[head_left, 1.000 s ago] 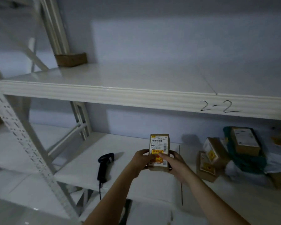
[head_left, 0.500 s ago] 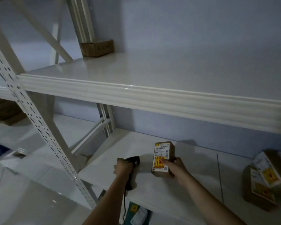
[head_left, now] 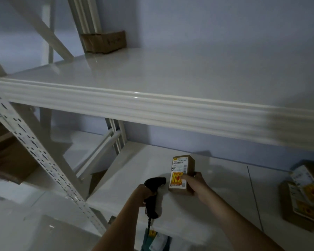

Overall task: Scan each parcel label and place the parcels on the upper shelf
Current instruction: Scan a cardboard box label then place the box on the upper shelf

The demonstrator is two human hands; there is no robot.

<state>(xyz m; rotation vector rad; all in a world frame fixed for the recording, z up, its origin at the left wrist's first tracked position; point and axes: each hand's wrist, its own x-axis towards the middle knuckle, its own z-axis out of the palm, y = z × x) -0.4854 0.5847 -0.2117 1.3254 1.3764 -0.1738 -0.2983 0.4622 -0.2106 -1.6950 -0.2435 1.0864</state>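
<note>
Half a second on, the left hand (head_left: 143,193) had lifted the black scanner (head_left: 153,195) off the lower shelf (head_left: 225,196), fingers wrapped round its handle. Just right of the scanner, the right hand (head_left: 195,183) gripped the brown parcel (head_left: 182,173) upright, label facing the camera. Above it, the upper shelf (head_left: 152,105) held one cardboard box (head_left: 104,41) at its far left corner.

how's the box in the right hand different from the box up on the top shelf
The held parcel stands upright on the lower shelf, gripped by the right hand; the shelf box lies flat and untouched in the back left corner of the upper shelf. The held parcel shows a white barcode label and a yellow-red sticker; the shelf box shows only bare cardboard. Both are brown cardboard.
</note>
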